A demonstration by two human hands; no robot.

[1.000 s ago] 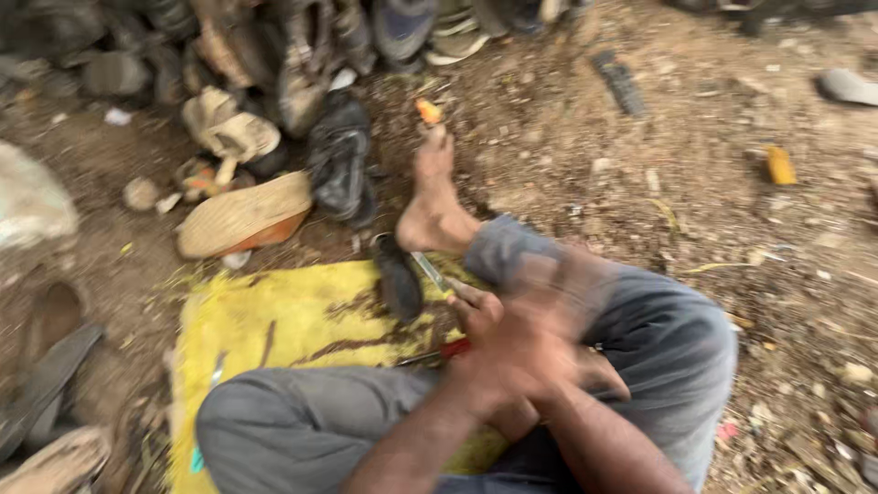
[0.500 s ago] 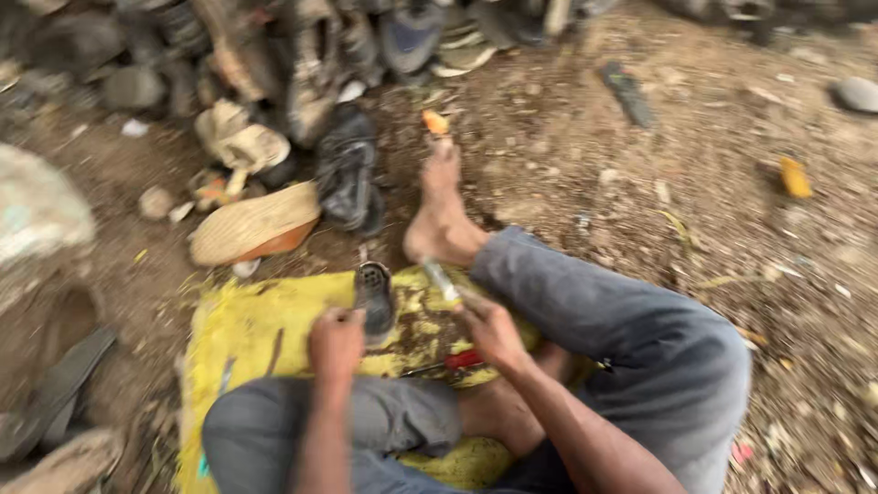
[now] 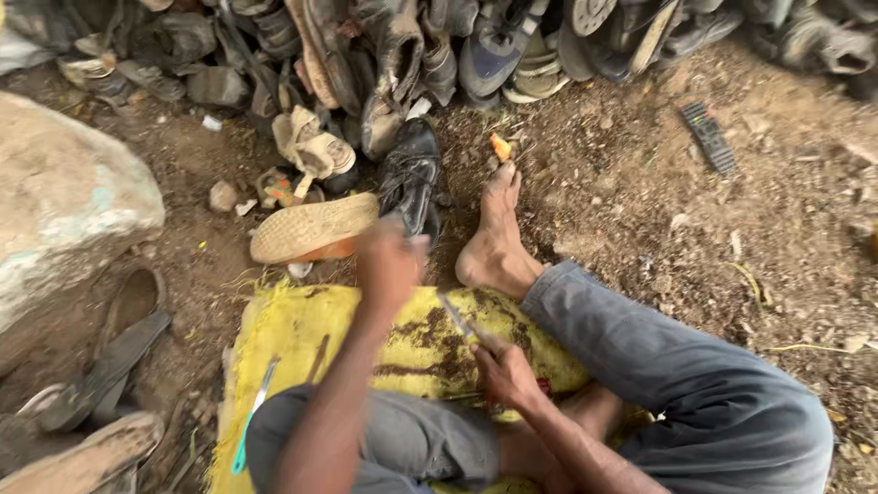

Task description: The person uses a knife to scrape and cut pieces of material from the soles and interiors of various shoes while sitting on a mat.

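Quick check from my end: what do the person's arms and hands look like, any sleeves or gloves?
Both arms are bare, with no sleeves showing. The left hand and right hand wear no gloves; no rings or watch are visible, though the left is motion-blurred.

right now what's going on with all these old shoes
A person sits barefoot on a dirty yellow sack spread on dirt ground. Their left hand, blurred, reaches forward toward a black shoe beside a tan sole. Their right hand holds a thin metal tool over the sack. A heap of worn shoes lies along the top, and a large rock sits to the left.
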